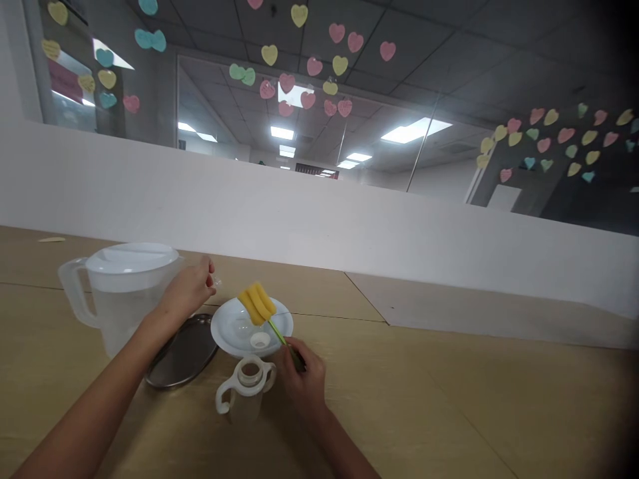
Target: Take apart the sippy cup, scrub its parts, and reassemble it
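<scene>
My right hand is closed round the green handle of a sponge bottle brush. The brush's yellow sponge head hangs over a white bowl. Inside the bowl are a white ring and a clear piece that is hard to make out. My left hand pinches a small clear piece above the table, left of the bowl; its kind is not plain. In front of the bowl stands an uncapped baby bottle with two white handles, upright and touched by neither hand.
A translucent lidded pitcher stands at the left, partly behind my left forearm. Between it and the bowl lies a dark oval metal tray. A low white wall with glass above borders the wooden table.
</scene>
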